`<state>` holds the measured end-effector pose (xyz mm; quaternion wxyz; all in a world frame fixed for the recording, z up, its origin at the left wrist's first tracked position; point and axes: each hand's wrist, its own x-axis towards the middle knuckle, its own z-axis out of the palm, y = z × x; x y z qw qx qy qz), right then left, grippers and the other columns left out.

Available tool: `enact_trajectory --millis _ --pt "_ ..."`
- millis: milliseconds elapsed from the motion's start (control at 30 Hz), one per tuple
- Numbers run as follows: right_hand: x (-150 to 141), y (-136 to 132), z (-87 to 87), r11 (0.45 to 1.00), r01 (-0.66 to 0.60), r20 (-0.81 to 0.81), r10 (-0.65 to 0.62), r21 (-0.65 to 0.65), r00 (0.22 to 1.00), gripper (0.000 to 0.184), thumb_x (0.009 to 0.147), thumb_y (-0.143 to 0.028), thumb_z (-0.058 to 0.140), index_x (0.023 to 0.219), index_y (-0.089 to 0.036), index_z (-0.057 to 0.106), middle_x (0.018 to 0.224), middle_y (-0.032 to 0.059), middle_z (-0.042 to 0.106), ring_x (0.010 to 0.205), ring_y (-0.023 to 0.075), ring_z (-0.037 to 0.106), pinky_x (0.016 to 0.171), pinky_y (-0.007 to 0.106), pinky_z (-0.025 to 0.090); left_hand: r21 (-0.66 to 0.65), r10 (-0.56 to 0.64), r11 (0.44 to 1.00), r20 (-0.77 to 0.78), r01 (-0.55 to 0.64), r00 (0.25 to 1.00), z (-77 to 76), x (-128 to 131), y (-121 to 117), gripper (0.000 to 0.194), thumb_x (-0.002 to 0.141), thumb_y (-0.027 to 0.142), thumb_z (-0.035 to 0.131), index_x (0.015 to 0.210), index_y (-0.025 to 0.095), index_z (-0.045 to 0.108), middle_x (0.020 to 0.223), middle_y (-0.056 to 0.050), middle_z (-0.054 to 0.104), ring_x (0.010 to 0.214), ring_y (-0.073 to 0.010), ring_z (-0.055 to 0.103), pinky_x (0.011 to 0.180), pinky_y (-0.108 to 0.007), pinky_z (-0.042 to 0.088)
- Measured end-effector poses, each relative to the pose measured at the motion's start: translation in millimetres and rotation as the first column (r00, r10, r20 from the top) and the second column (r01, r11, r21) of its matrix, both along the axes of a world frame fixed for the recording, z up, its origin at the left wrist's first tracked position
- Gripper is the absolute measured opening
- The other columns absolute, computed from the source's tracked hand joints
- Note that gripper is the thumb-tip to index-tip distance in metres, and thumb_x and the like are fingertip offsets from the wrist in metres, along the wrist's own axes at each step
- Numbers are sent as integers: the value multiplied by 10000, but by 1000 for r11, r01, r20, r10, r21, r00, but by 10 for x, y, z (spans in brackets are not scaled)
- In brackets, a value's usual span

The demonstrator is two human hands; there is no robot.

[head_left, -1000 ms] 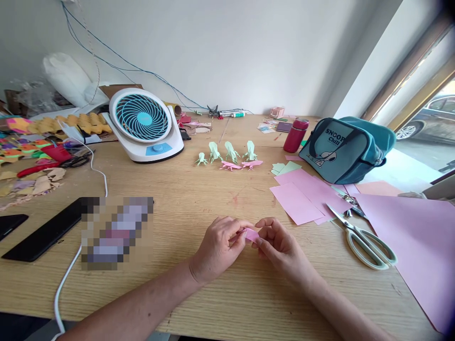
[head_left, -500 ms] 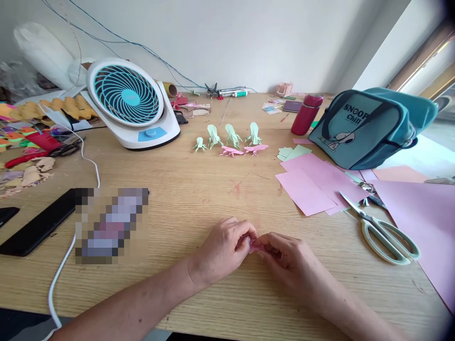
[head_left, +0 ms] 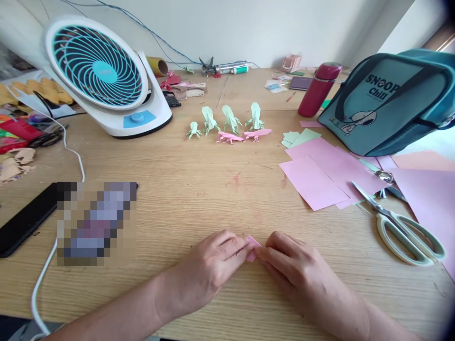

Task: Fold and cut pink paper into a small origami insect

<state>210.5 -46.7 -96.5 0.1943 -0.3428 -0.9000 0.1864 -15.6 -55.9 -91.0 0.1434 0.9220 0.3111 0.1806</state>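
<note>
Between my hands is a small piece of folded pink paper (head_left: 253, 244), low over the wooden table. My left hand (head_left: 216, 260) is closed with its fingertips on the left side of the paper. From the other side my right hand (head_left: 296, 263) is closed too, its fingertips at the paper's right edge. Part of the paper is hidden by the fingers. Farther back stand several pale green folded paper figures (head_left: 231, 119), with two pink folded paper figures (head_left: 230, 137) in front of them.
To the right lie pink paper sheets (head_left: 313, 182) and scissors (head_left: 394, 222). A red bottle (head_left: 319, 90) and a teal bag (head_left: 384, 104) stand behind them. At the left are a fan (head_left: 103, 71), a white cable (head_left: 44, 274), a black flat object (head_left: 26, 222) and a blurred-out item (head_left: 99, 225).
My hands have moved slightly apart and flattened, so more of the folded pink paper shows between them. The camera view has moved closer and tilted downward.
</note>
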Motion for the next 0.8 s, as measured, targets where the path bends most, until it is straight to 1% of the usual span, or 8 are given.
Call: enact_trajectory --millis 67,233,367,467,533,633,733,800 --pt "16 -18 5 999 -27 27 25 40 999 280 993 -124 405 943 -187 673 768 48 577 648 153 548 598 274 488 26 4 1000 -28 -3 1000 -7 -36 -45 399 954 64 465 1346 116 518 1294 -117 628 1118 -210 585 976 -341 527" --pt "81 -98 -16 990 -70 102 57 121 993 294 989 -112 369 993 -162 659 800 71 568 669 172 528 590 285 490 85 7 996 -90 1 996 -28 -46 -73 429 967 87 440 1393 118 481 1310 -120 625 1135 -225 582 981 -372 521" --pt "95 -150 -33 978 -57 145 28 200 989 305 1002 -121 352 1106 -124 639 803 82 575 685 186 531 594 297 491 118 13 993 -162 7 987 -24 -25 -87 442 960 95 443 1401 110 468 1318 -123 616 1114 -246 575 957 -391 516" --pt "69 -174 -41 973 -44 154 8 228 988 308 1005 -124 351 1085 -126 649 824 90 591 705 190 534 619 310 501 109 25 994 -176 -5 984 -8 -7 -94 425 947 90 461 1370 113 490 1292 -113 627 1074 -238 580 932 -380 519" --pt "53 -184 -46 969 -46 152 9 243 988 310 1002 -115 349 1043 -116 656 830 95 595 706 191 532 622 318 503 89 32 996 -171 -16 985 -4 -2 -92 424 939 84 476 1360 127 498 1266 -100 638 1043 -226 582 914 -369 524" --pt "47 -192 -48 966 -55 153 16 252 988 309 1004 -118 346 1053 -110 652 837 97 597 713 191 536 623 317 502 84 46 996 -114 -37 992 -26 -2 -86 394 945 89 491 1333 147 524 1241 -83 648 1023 -210 577 907 -354 520" --pt "44 -181 -49 958 -70 156 27 278 987 307 1003 -111 350 1067 -117 650 854 102 606 722 193 548 631 317 492 124 63 991 -52 -56 997 -60 1 -84 329 971 119 476 1286 150 565 1206 -81 663 1014 -203 576 909 -346 514" --pt "33 -158 -51 952 -81 157 36 295 987 299 1001 -109 357 1034 -120 654 878 110 615 735 197 555 639 322 487 151 62 987 -38 -56 997 -72 10 -80 291 983 138 469 1249 141 587 1169 -85 675 1000 -201 579 897 -341 516"
